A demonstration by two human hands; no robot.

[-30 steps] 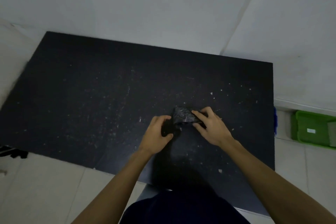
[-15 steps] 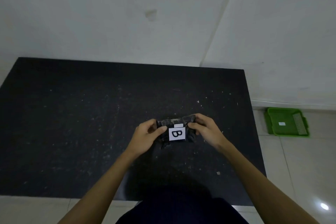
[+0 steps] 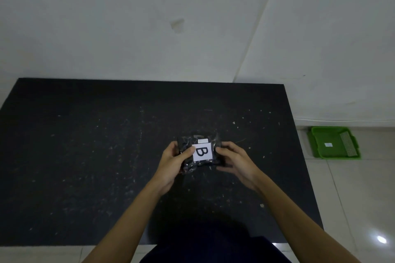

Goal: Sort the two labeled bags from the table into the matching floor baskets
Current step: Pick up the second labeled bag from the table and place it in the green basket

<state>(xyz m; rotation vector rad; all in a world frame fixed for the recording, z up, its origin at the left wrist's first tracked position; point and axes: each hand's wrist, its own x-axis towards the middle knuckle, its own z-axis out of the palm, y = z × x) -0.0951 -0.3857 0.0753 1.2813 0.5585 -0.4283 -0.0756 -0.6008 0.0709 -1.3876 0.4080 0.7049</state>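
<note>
A small clear plastic bag of dark contents (image 3: 199, 151) carries a white label with the letter B, facing me and turned on its side. My left hand (image 3: 173, 162) grips its left edge, thumb on the front. My right hand (image 3: 234, 161) holds its right edge from the side and below. The bag is lifted just above the black table (image 3: 85, 156), near its middle right. A green basket (image 3: 333, 145) with a small white tag inside sits on the floor to the right of the table. No second bag is in sight.
White walls meet in a corner behind the table. Pale floor tiles (image 3: 352, 198) run along the right side and the near edge. My dark clothing shows at the bottom of the view.
The bag was crumpled on the table a second ago; both hands turned it label-up and raised it. My head has tilted up, so more wall shows.
</note>
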